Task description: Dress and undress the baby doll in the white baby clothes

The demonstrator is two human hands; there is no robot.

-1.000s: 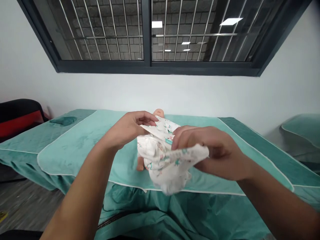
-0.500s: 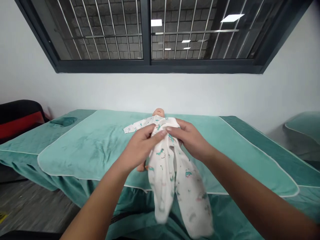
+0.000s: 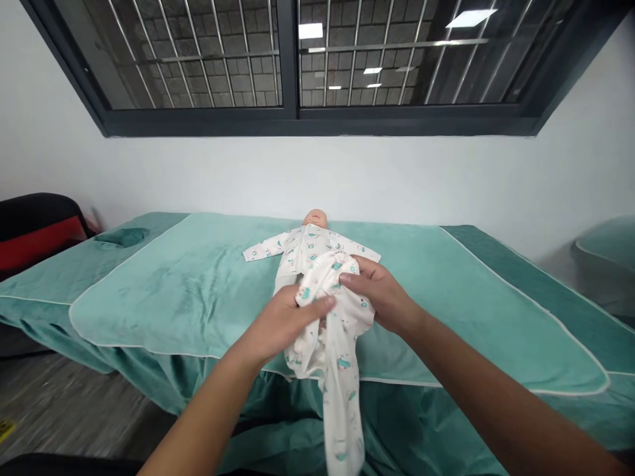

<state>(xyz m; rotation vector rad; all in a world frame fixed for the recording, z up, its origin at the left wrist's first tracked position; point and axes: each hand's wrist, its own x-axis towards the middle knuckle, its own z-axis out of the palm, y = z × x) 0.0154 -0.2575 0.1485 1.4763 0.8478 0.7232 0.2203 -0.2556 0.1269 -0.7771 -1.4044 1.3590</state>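
White baby trousers with a green print hang between my two hands, one leg dangling over the bed's near edge and the other bunched up. My left hand is closed on the gathered cloth at the left side. On the right, my right hand pinches the cloth near the top, thumb in front. Just beyond lies a baby doll on its back, wearing a matching long-sleeved top with both sleeves spread. The trousers and my hands hide the doll's lower body.
The bed has a light green blanket with white piping over a darker green cover. A barred window is in the white wall behind. A black and red chair stands at the left, and another green-covered surface at the right.
The trousers have come lower and towards me, baring more of the doll's top and its right-hand sleeve. One leg, hanging straight before, is now gathered up by my left hand.
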